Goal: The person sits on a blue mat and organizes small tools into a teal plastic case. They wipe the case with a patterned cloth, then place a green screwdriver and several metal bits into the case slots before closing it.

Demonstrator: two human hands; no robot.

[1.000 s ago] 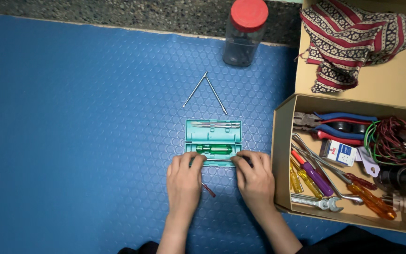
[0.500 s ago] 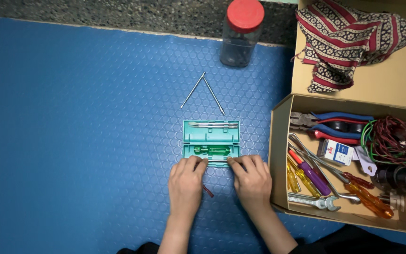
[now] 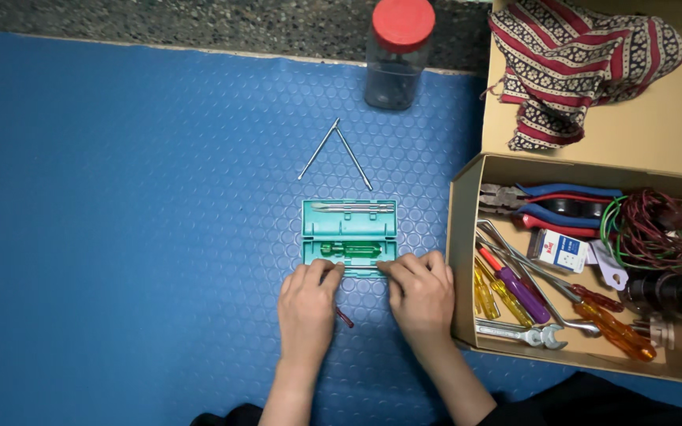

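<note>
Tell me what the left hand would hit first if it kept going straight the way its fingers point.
Probably the open teal case: the left hand points up the mat, its fingertips already at the case's near edge, by the green screwdriver.

A blue studded rubber mat [image 3: 120, 237] covers the floor; along its far edge runs a strip of dark speckled stone floor [image 3: 159, 20].

Open teal tool case [image 3: 350, 231] lies flat, holding a green screwdriver [image 3: 349, 250].
</note>
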